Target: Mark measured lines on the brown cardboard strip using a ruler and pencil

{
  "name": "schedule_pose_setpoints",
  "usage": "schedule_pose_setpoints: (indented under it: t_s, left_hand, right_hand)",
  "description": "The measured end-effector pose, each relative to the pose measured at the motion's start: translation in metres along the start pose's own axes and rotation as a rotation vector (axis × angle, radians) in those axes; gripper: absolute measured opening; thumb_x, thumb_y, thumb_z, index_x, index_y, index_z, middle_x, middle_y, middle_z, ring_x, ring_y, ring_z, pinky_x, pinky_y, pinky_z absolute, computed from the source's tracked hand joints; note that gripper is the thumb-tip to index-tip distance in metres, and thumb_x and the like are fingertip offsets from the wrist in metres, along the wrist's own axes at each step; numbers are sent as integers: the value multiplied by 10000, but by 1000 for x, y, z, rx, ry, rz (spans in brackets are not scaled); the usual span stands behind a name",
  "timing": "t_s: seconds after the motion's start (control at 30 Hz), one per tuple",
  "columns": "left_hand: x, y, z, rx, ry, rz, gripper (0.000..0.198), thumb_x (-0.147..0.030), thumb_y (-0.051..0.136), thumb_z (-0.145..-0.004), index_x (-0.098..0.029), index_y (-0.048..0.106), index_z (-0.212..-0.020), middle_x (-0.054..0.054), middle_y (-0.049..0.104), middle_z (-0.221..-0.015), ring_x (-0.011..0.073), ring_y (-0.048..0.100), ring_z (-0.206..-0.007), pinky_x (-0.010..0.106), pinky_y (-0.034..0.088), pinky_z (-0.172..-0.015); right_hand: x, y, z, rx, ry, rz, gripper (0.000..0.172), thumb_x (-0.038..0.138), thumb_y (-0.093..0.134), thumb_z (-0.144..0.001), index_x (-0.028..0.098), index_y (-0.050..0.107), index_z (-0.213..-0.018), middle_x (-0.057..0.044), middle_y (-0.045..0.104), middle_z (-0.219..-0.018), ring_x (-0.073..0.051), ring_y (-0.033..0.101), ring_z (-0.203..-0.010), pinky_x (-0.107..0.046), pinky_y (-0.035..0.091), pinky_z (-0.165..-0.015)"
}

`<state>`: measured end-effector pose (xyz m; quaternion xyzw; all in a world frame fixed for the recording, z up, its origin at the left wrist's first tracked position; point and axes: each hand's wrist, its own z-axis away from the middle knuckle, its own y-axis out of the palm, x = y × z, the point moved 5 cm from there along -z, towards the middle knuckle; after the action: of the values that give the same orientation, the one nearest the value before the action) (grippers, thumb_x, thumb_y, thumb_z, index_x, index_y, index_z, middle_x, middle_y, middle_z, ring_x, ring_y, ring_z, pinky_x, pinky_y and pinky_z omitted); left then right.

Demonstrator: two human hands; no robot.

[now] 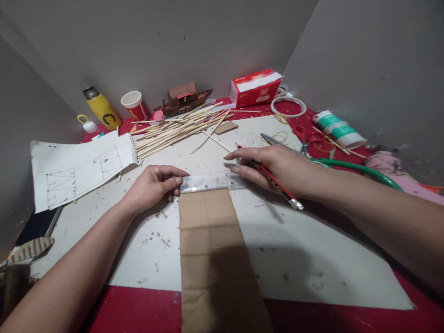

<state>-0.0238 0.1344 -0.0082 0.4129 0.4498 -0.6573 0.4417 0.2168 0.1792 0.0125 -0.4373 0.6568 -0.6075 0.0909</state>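
Note:
A clear plastic ruler [208, 182] lies across the far end of a long brown cardboard strip [208, 231]. My left hand [152, 185] pinches the ruler's left end between thumb and fingers. Over the ruler's right end hovers my right hand [274, 171], with a red and black pencil [277, 184] tucked in it. The pencil's sharpened tip points away to the far left, its silver end toward me. Whether the right fingertips touch the ruler I cannot tell. Creases cross the cardboard, and a shadow covers its near part.
White board [145, 259] covers the red table. Wooden sticks [180, 129], a model boat [187, 99], a paper cup [134, 105], a yellow bottle [104, 108] and a tissue pack [256, 88] stand behind. A drawing sheet [86, 173] lies left; green-handled scissors [360, 169] lie right.

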Motion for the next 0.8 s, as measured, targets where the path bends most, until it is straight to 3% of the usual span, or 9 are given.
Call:
schedule_pose_setpoints:
  t_s: [0.23,0.8]
  left_hand:
    - [3,-2,-2,13,1,-11,206,-260,719,-814,-157,774,-984,13,652,-615,95,530,-503,221,423,-494]
    - [0,-1,0,14,-39,18,172,-200,714,-805,-129,760,-956,9,635,-582,98,552,-520,219,450,-513]
  right_hand:
    - [0,3,0,-18,3,-1,341,382,505,-928,195,709,-1127,-61,719,-719,-181,619,-607,-298,451,-615]
    - [-2,9,2,-14,-10,38,400,394,489,-960,150,685,-1208,-153,772,-996,-284,728,-855,-408,550,-761]
